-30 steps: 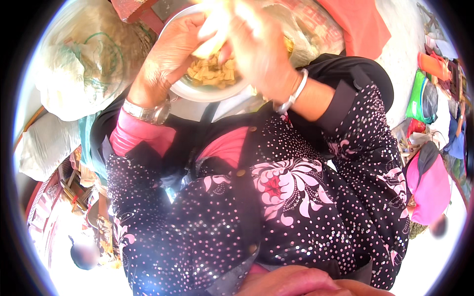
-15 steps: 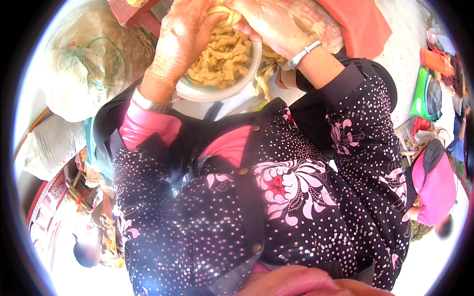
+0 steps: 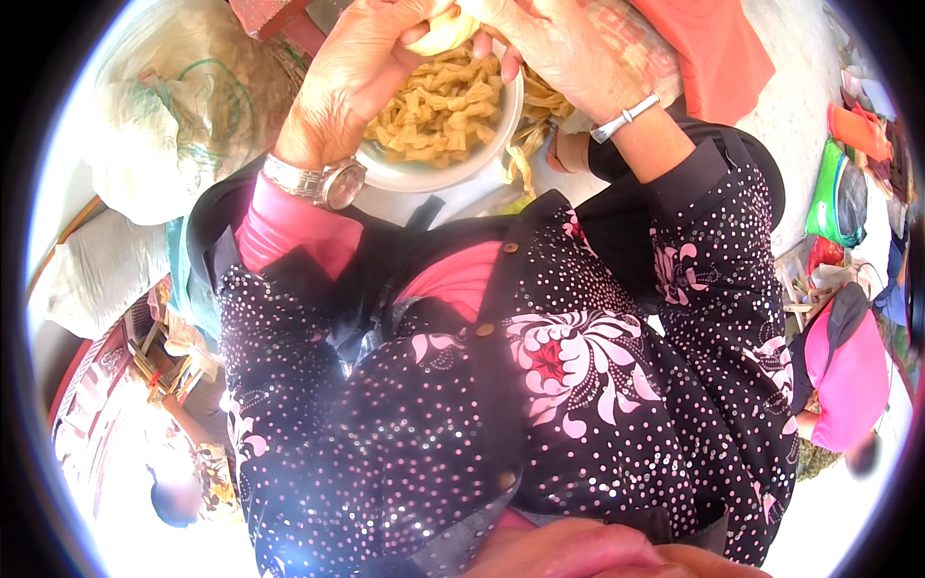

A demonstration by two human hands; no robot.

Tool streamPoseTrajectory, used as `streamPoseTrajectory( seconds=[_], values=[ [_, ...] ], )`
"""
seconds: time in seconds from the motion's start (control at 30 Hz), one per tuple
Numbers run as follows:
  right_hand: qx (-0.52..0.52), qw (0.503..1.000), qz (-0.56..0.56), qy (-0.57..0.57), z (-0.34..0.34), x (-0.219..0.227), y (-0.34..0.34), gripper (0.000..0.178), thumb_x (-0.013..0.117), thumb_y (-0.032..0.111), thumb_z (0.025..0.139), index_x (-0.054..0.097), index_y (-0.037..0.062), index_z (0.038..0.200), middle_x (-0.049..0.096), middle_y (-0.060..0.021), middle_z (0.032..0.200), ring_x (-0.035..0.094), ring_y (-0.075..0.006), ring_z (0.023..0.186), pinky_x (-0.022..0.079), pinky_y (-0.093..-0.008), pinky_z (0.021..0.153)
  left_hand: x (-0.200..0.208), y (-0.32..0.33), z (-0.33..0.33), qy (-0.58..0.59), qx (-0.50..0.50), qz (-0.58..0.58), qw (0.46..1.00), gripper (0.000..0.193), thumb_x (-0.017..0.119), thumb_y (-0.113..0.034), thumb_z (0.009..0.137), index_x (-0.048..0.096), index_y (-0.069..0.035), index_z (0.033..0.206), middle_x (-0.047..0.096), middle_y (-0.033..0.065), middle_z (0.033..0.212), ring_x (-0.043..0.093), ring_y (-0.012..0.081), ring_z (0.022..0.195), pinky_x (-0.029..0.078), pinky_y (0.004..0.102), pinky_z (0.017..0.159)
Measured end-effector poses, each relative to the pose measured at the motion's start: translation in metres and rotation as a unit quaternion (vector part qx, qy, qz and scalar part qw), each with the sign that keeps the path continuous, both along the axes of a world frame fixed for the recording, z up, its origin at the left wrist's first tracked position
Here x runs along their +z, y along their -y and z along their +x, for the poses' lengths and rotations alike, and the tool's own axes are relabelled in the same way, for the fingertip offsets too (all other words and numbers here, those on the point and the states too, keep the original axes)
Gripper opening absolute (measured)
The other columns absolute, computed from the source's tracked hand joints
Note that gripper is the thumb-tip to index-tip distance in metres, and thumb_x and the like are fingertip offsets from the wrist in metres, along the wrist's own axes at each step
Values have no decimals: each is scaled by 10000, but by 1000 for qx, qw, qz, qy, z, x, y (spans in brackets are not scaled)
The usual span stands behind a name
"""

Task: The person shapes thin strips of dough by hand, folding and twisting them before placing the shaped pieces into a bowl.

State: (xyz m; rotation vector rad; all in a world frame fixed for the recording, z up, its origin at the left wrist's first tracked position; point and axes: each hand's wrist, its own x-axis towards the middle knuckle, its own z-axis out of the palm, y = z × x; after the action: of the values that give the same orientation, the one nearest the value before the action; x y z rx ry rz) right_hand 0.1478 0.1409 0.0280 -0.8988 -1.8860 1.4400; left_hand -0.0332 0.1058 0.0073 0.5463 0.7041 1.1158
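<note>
My left hand (image 3: 361,72) and my right hand (image 3: 559,48) meet at the top edge of the view, both with fingers closed on a pale yellow strip (image 3: 448,32), soft and folded-looking. Their uppermost fingers are cut off by the frame. Just below them stands a whitish round bowl (image 3: 424,181) filled with yellow-tan knotted strips (image 3: 434,116). Loose yellow strips (image 3: 521,171) lie right of the bowl, beneath my right forearm. A metal watch (image 3: 323,181) circles my left wrist, and a silver bangle (image 3: 624,118) my right.
Left of the bowl sits a large translucent plastic bag (image 3: 164,116), with a white bag (image 3: 106,279) below it. A red object (image 3: 275,14) borders the bowl's upper left. Orange-red sheeting (image 3: 718,58) lies at upper right. A person in pink (image 3: 853,366) is at far right, another (image 3: 183,482) at lower left.
My left wrist has turned, bringing the watch face into sight. The strip between my hands looked twisted before and now shows a broader, smoother fold. The view has shifted slightly.
</note>
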Motion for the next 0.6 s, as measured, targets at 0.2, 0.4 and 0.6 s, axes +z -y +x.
streamPoseTrajectory(
  seconds=[0.2, 0.4, 0.6],
  values=[
    [-7, 998, 59, -19, 1, -6, -3, 226, 482, 232, 971, 574, 29, 1007, 582, -52, 803, 572, -107, 723, 458, -254, 648, -3, 2, 9, 73, 18, 1, 997, 217, 607, -199, 912, 591, -52, 1070, 612, 8, 932, 571, 104, 840, 457, 243, 771],
    [-21, 998, 35, -50, 4, -21, -4, 235, 479, 238, 973, 579, 28, 1006, 561, -62, 763, 555, -132, 681, 453, -281, 626, 21, 10, 15, 60, 46, 3, 997, 295, 600, -167, 902, 573, -35, 1164, 620, 56, 1087, 595, 161, 993, 472, 298, 874],
    [19, 974, -210, -81, 8, -22, -3, 334, 477, 334, 970, 582, 17, 994, 569, -26, 763, 534, -72, 606, 454, -206, 520, 15, 9, 12, -178, 47, 80, 980, 274, 422, -97, 947, 595, -17, 1143, 618, 41, 1068, 582, 118, 1003, 451, 279, 884]
  ],
)
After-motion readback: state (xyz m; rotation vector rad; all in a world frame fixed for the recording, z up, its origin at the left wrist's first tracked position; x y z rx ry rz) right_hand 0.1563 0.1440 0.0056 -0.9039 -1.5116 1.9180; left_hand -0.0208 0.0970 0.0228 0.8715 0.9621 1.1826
